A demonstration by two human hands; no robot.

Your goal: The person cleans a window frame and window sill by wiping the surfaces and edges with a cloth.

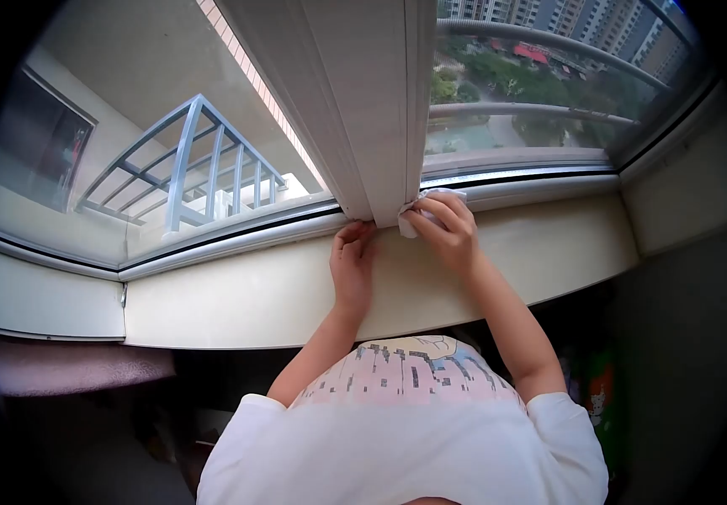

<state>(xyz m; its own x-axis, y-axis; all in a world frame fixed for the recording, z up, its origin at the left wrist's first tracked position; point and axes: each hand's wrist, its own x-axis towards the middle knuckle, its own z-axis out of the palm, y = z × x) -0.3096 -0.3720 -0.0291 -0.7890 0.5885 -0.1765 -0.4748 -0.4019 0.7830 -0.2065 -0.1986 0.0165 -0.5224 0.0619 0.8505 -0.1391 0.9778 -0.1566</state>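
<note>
My right hand is closed on a crumpled white cloth, possibly a tissue, and presses it against the lower right corner of the window post. Part of the cloth also shows above the knuckles. To the left, my left hand touches the foot of the same post with curled fingers. Its fingertips are partly hidden, so I cannot make out what they hold, if anything. Both hands are over the cream window sill, close to the lower frame rail.
Glass panes stand on both sides of the post. Outside are a blue-grey metal railing on the left and curved rails on the right. Pink fabric lies below the sill at the left. A green item is in the shadow at right.
</note>
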